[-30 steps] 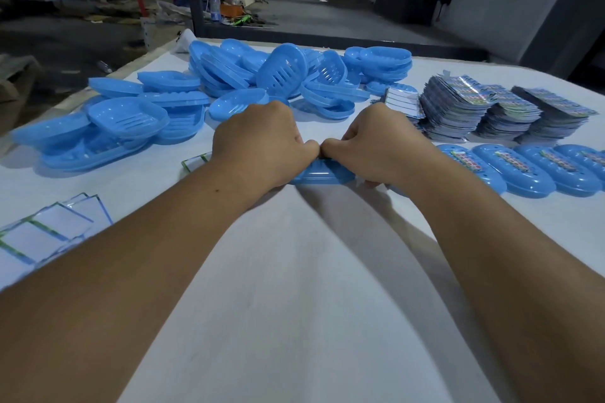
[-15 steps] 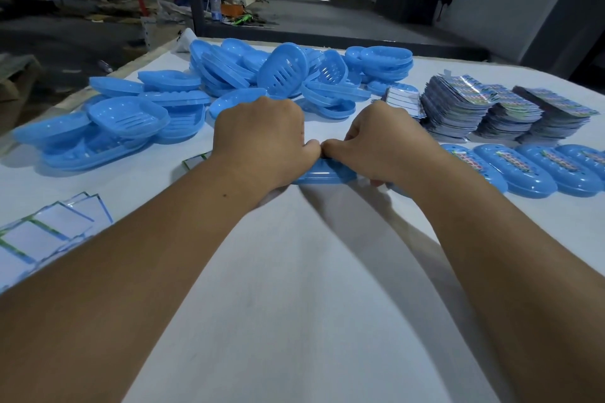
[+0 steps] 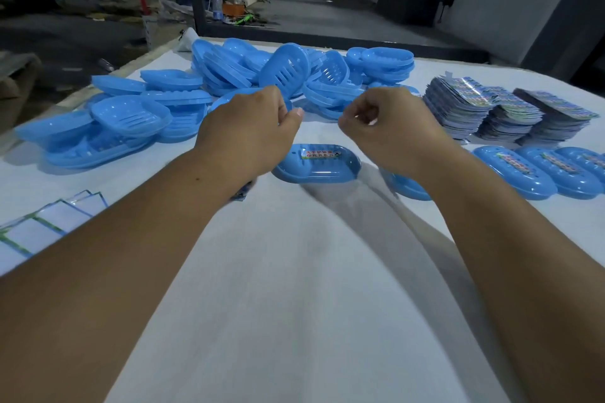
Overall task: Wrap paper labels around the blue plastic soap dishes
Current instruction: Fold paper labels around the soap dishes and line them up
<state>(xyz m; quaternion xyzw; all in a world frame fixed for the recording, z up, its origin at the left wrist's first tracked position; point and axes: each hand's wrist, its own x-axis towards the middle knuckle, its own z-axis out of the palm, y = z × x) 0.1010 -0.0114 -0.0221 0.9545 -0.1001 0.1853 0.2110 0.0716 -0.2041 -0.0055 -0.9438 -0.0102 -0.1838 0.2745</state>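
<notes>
— So, status, left to right?
— Unlabelled dishes (image 3: 209,98) heaped far left; left hand (image 3: 248,127) and right hand (image 3: 386,131) curled, holding nothing, above one labelled dish (image 3: 316,163).
— Right side?
— Label stacks (image 3: 504,111) (plenty left), finished row (image 3: 537,170).

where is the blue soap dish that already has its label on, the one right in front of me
In the head view, the labelled blue plastic soap dish lies on the white table at centre, below and between the raised left hand and right hand, untouched by either.
</notes>
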